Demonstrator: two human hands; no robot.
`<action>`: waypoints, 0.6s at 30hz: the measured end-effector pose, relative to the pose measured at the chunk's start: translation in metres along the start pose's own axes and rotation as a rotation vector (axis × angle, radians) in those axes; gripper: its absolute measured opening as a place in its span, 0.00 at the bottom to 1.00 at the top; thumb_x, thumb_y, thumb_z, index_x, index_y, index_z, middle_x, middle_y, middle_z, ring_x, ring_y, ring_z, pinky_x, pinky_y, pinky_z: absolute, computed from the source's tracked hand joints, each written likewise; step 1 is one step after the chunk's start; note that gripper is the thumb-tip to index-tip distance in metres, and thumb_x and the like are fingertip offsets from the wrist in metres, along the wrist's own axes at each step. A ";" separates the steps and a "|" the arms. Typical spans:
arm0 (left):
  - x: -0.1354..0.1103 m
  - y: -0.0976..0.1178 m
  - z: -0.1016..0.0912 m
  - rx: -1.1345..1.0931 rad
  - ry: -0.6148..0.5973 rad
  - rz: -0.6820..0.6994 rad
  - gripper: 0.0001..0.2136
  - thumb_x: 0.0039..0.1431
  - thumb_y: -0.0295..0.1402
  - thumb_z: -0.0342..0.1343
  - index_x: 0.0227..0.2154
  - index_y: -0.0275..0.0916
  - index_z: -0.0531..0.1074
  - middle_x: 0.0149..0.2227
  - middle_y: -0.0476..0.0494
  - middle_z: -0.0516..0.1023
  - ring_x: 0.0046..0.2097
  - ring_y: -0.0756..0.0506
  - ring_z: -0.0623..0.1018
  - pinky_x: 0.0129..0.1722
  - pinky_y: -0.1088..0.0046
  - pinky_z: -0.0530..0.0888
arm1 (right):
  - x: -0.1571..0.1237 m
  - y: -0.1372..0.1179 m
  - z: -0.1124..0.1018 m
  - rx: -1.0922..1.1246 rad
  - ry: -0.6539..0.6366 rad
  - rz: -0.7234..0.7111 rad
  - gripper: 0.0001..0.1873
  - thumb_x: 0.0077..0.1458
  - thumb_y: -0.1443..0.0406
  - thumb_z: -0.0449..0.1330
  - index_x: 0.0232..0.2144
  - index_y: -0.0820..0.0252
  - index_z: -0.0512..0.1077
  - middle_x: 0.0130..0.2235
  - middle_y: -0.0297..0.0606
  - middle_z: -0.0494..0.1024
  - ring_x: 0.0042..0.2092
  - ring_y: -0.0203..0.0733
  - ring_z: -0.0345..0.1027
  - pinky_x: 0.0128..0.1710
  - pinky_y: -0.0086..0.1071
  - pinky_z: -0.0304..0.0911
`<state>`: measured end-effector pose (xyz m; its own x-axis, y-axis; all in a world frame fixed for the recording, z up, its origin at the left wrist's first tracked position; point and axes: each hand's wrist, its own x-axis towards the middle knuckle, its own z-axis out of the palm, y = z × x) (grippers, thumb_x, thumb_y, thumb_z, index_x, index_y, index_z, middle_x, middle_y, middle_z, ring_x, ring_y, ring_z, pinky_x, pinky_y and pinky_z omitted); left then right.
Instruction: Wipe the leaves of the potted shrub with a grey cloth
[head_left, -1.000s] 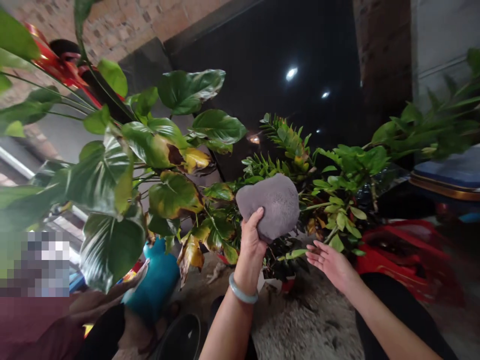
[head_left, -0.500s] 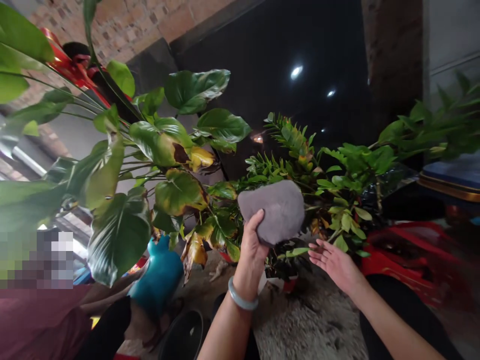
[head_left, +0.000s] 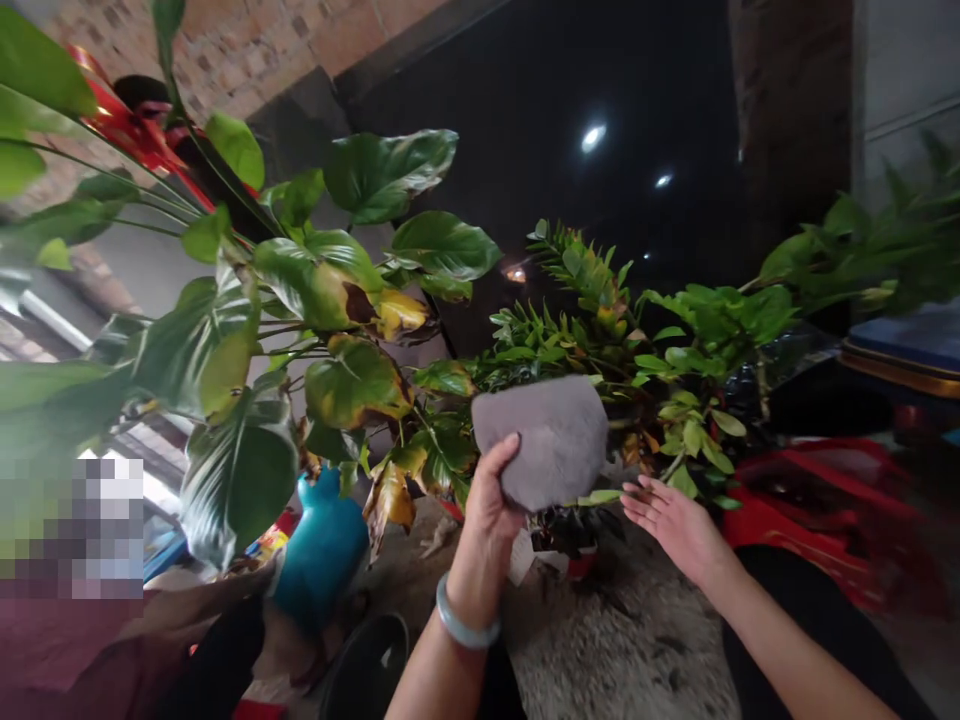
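Note:
My left hand (head_left: 489,505), with a pale bangle on its wrist, grips a grey fuzzy cloth (head_left: 551,438) and holds it up against the small-leaved plant (head_left: 600,335). My right hand (head_left: 670,520) is open, palm up, just below and right of the cloth, its fingertips touching a green leaf (head_left: 600,496) of that plant. A big-leaved plant (head_left: 315,300) with yellowing, brown-edged leaves stands to the left of my left hand.
Another person in a maroon top (head_left: 82,650) sits at the lower left beside a teal pot (head_left: 319,550). A dark round pot (head_left: 367,670) lies below my left arm. A red plastic crate (head_left: 817,510) sits at the right. Rough concrete floor (head_left: 622,650) lies underneath.
My left hand has lowered the cloth a little and shifted slightly left. My right hand has stayed open near the leaf. The view has drifted slightly.

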<state>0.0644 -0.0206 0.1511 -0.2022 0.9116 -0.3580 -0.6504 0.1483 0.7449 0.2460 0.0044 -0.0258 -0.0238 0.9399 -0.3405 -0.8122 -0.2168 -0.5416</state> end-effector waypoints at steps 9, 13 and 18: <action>-0.014 -0.056 -0.039 0.163 0.096 -0.337 0.10 0.44 0.23 0.60 0.34 0.30 0.74 0.26 0.40 0.79 0.30 0.42 0.79 0.39 0.65 0.76 | -0.005 -0.003 0.001 -0.016 0.045 0.016 0.05 0.41 0.64 0.64 0.26 0.55 0.73 0.26 0.36 0.80 0.29 0.45 0.74 0.31 0.37 0.70; -0.035 -0.033 -0.048 0.140 0.087 -0.378 0.12 0.40 0.21 0.58 0.32 0.30 0.74 0.24 0.40 0.79 0.28 0.42 0.78 0.37 0.64 0.76 | -0.003 -0.010 -0.005 -0.046 0.045 0.061 0.05 0.42 0.63 0.64 0.24 0.55 0.71 0.26 0.37 0.80 0.28 0.45 0.74 0.32 0.39 0.70; -0.006 0.010 -0.015 -0.109 0.076 0.006 0.07 0.46 0.26 0.60 0.31 0.34 0.73 0.24 0.45 0.78 0.26 0.45 0.77 0.38 0.66 0.76 | -0.011 -0.010 0.006 -0.010 -0.013 0.005 0.07 0.44 0.64 0.63 0.30 0.55 0.72 0.32 0.40 0.81 0.35 0.47 0.76 0.42 0.43 0.70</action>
<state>0.0484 -0.0298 0.1521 -0.2584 0.8801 -0.3982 -0.7236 0.0968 0.6834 0.2510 -0.0020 -0.0126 -0.0352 0.9422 -0.3331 -0.8065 -0.2236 -0.5474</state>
